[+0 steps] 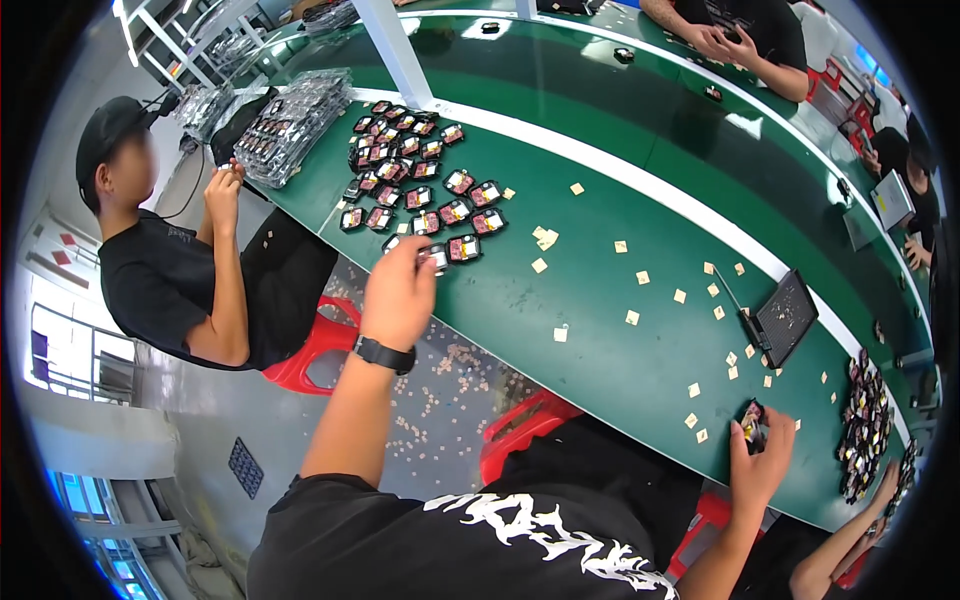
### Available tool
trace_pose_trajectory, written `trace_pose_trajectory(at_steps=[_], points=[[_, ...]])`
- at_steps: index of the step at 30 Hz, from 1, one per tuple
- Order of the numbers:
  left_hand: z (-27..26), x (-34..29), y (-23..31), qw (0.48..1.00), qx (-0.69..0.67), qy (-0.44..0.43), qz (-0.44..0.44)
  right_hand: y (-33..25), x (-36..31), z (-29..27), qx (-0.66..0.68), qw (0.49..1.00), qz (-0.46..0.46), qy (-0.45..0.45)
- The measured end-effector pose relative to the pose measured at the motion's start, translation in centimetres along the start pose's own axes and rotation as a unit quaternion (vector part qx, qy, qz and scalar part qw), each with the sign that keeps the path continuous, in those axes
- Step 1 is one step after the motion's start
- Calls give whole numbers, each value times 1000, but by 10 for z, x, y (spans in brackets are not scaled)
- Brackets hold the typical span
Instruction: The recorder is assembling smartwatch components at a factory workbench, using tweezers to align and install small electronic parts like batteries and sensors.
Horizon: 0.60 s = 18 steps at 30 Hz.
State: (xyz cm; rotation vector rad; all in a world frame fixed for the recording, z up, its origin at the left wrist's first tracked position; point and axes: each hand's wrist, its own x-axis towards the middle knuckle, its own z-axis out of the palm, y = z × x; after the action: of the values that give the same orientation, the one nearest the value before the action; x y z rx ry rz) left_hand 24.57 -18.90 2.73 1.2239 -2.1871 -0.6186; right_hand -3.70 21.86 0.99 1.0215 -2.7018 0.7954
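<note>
My left hand (399, 290), with a black watch on the wrist, reaches out to the near edge of a cluster of small black cases (415, 175) with pink and red insides, laid in rows on the green table (600, 240). Its fingers close around one small case (436, 258) at the cluster's front row. My right hand (762, 458) rests at the table's near edge, fingers curled on another small black case (752, 422). Small tan paper squares (640, 278) lie scattered between the two hands.
A black tray (785, 318) lies right of centre. A pile of small cases (866, 430) sits at far right. Stacked clear trays (295, 125) stand at the table's left end. A person in black sits left on a red stool (315, 350); others sit across the table.
</note>
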Motion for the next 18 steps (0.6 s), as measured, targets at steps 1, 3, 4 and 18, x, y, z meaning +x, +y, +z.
trace_pose_trajectory(at_steps=[1, 3, 4, 18], points=[[-3, -2, -13, 1000, 5, 19, 9, 1, -2, 0, 1, 1000, -14, 9], [-10, -4, -25, 1000, -4, 1, -31, 7, -6, 3, 2, 1000, -16, 19], [-10, -4, -27, 998, -6, -17, -53, 9, -8, 2, 2, 1000, -16, 27], [52, -23, 137, 949, -147, -225, 167, -25, 8, -17, 136, 989, -56, 12]])
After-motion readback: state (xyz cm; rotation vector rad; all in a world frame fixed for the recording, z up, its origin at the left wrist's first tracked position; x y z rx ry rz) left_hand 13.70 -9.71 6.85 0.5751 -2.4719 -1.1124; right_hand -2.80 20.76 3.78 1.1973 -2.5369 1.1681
